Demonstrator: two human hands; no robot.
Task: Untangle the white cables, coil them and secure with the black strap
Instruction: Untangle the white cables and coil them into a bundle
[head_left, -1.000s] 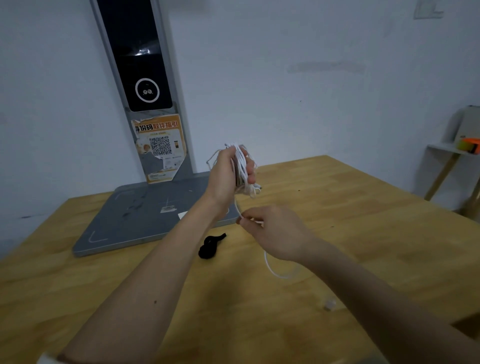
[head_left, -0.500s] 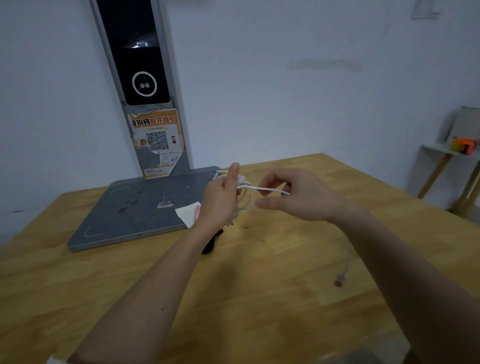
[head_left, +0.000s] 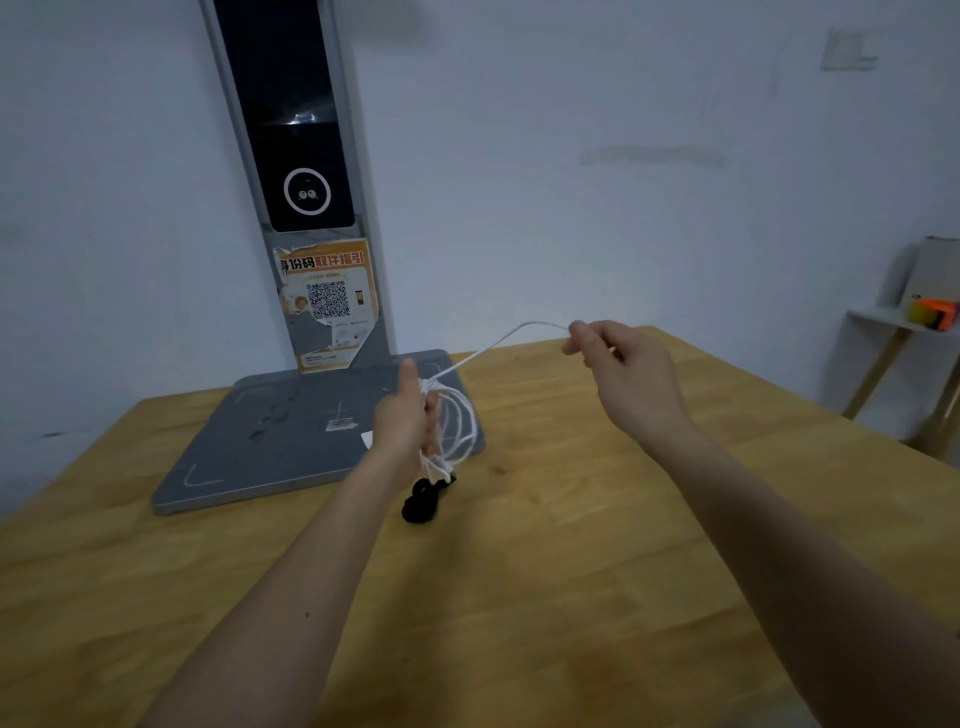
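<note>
My left hand (head_left: 408, 418) grips a bundle of white cable loops (head_left: 460, 428) above the table, thumb pointing up. One white strand (head_left: 493, 345) runs from the bundle up and to the right. My right hand (head_left: 621, 366) pinches the far end of that strand, held higher and to the right of the bundle. The black strap (head_left: 423, 501) lies crumpled on the wooden table just below my left hand, apart from both hands.
A grey flat base (head_left: 249, 457) with a tall grey-and-black post (head_left: 296, 156) bearing an orange QR sticker stands at the table's back left. The wooden table (head_left: 571, 571) stretches toward me. A small shelf (head_left: 883, 317) with an orange object stands at the far right.
My right hand has moved up and to the right, drawing a strand out of the bundle. My left hand has dropped lower with the loops since a second ago.
</note>
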